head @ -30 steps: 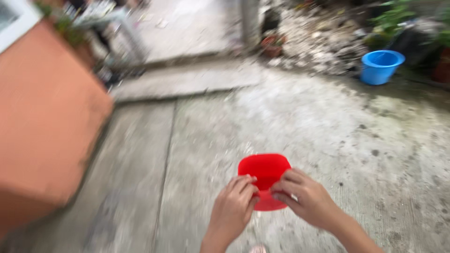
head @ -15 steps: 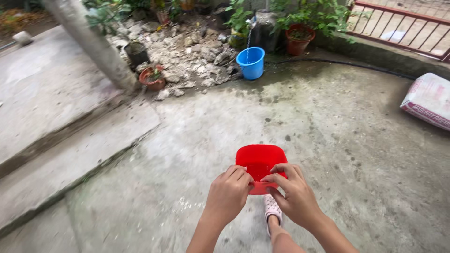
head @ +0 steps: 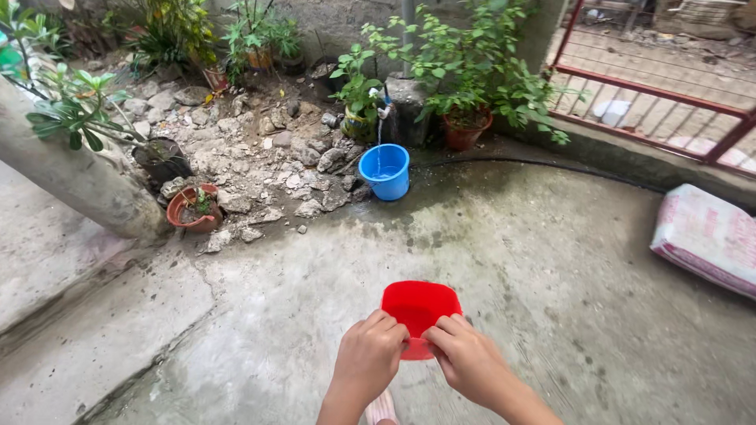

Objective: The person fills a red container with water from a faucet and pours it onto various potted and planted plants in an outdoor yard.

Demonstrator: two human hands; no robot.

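Observation:
I hold a red plastic dipper [head: 420,308] in front of me with both hands, low in the view. My left hand [head: 371,356] grips its near left edge and my right hand [head: 465,361] grips its near right edge. The dipper's inside looks empty. Ahead, a blue bucket [head: 385,171] stands on wet concrete under a tap [head: 383,110], and a thin stream of water runs into it.
A rock pile with terracotta pots [head: 194,208] lies to the left of the bucket. Potted plants [head: 466,127] line the back wall. A slanted trunk [head: 75,178] stands at left, a red metal gate [head: 654,94] at right, and a filled sack [head: 706,238] lies on the right.
The view has swung and moved forward: the blue bucket and plants are now nearer and more central. Both hands still hold the red dipper the same way.

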